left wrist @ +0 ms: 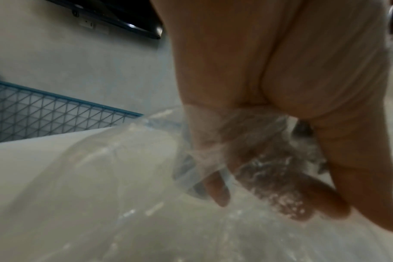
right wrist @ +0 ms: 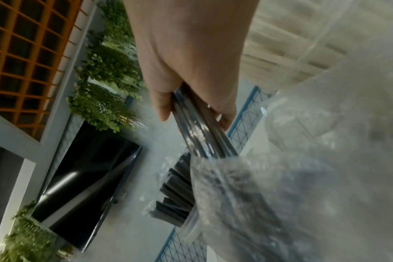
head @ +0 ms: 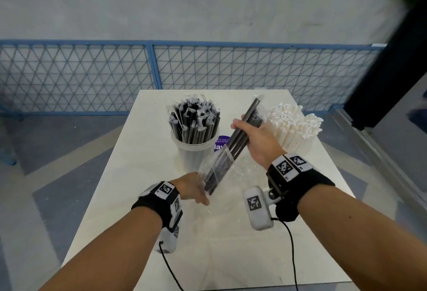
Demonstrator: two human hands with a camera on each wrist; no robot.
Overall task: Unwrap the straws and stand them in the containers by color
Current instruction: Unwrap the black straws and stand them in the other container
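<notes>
A bundle of black straws (head: 233, 145) slants above the table, its lower half still inside a clear plastic wrapper (head: 215, 168). My right hand (head: 251, 133) grips the bare upper part of the bundle (right wrist: 200, 127). My left hand (head: 194, 189) clutches the wrapper's lower end, crumpled in its fingers (left wrist: 242, 156). Behind stand a clear container (head: 194, 149) full of black straws on the left and a container of white straws (head: 293, 126) on the right.
The pale table (head: 143, 198) reaches to a blue mesh fence (head: 92, 76) at the back. Loose clear wrappers (head: 245, 170) lie near its middle. A purple sticker (head: 222, 143) sits between the containers. A dark pillar (head: 392, 76) stands at the right.
</notes>
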